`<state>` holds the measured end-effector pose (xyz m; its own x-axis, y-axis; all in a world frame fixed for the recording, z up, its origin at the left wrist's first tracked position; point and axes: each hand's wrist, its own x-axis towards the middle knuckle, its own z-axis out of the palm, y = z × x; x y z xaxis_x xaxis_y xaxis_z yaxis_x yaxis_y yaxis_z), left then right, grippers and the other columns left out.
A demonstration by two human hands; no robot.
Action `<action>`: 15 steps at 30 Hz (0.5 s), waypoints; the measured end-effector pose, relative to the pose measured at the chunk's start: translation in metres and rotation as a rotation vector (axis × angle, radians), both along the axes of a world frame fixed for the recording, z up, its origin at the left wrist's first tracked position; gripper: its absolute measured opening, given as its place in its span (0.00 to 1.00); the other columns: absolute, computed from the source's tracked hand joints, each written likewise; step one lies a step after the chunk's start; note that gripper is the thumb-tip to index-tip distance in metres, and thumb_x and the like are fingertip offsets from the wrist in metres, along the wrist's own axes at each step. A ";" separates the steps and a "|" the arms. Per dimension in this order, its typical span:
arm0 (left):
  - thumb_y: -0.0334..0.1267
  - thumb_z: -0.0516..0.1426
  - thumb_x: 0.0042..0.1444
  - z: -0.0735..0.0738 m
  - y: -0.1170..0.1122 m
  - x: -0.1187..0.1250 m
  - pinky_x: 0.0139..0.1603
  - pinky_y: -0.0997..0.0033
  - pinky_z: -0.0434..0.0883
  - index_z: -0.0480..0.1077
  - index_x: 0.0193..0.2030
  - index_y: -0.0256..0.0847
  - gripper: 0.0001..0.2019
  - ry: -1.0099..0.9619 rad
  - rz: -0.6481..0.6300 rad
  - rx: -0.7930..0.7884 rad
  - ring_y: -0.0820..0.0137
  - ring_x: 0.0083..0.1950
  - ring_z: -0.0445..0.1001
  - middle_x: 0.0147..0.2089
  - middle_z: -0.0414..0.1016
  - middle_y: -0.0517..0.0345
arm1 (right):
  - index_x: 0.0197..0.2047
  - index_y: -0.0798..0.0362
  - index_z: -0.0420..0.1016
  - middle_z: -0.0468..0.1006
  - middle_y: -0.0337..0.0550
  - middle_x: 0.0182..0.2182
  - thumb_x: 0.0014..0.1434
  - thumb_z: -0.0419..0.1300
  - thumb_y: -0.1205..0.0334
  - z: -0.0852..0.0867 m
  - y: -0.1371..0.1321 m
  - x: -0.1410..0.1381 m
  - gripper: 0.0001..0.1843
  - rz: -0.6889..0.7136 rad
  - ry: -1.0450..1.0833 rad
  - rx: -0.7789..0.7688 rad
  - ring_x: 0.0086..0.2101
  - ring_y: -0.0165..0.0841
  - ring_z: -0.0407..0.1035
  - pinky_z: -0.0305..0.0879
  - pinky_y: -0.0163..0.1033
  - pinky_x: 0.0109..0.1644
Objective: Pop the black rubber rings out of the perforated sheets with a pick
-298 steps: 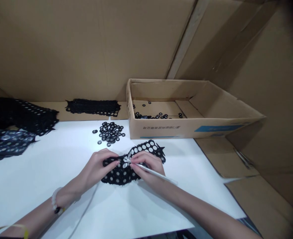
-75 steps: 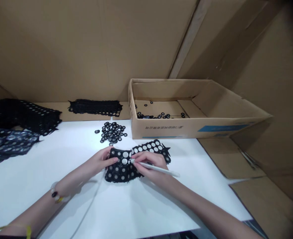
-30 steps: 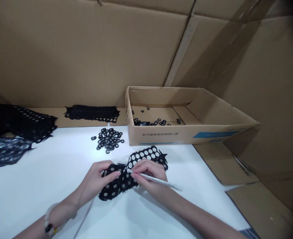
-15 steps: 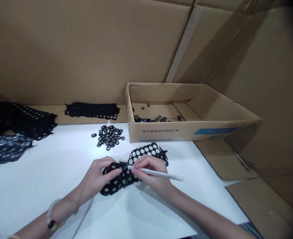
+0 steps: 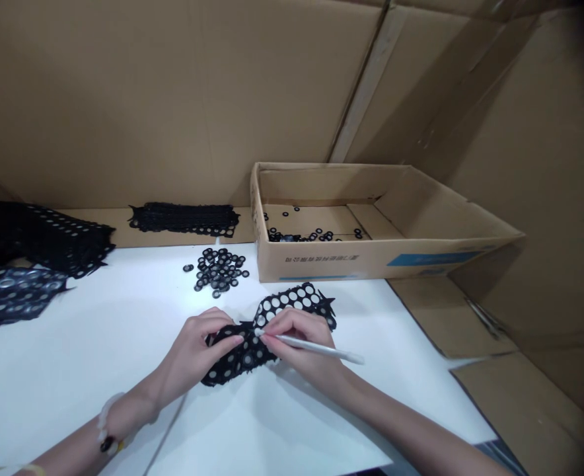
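A black sheet (image 5: 242, 360) with rows of round holes is bent upward at its middle over the white tabletop. My left hand (image 5: 205, 344) pinches its left part, thumb on top and fingers behind. In my right hand (image 5: 302, 340) is a white pen-like stick (image 5: 322, 348), held as one holds a pencil. Its tip meets the sheet at the fold, close to my left thumb. White shows through the holes in the sheet's raised right part. Whether a small ring sits at the tip I cannot make out.
Beyond my hands lies a pile of small black rings (image 5: 219, 270). A shallow cardboard box (image 5: 322, 261) with scattered rings stands behind to the right. Stacked black perforated strips (image 5: 185, 219) lie at the back, and more perforated sheets (image 5: 19, 291) at the left. Cardboard walls (image 5: 148, 99) enclose the table.
Almost nothing differs. The left end of the sheet has shifted very slightly, and the stick's tip stays at the fold. Both hands keep their grip.
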<state>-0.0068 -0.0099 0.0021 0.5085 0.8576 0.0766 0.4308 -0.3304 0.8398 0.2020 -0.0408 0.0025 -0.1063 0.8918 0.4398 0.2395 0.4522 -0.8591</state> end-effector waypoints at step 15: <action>0.34 0.55 0.61 -0.002 -0.007 0.001 0.36 0.69 0.66 0.72 0.31 0.38 0.09 0.012 -0.076 0.271 0.69 0.33 0.66 0.28 0.72 0.56 | 0.28 0.52 0.71 0.77 0.42 0.28 0.56 0.61 0.72 -0.017 -0.006 -0.013 0.08 -0.044 -0.011 0.159 0.29 0.31 0.73 0.71 0.34 0.33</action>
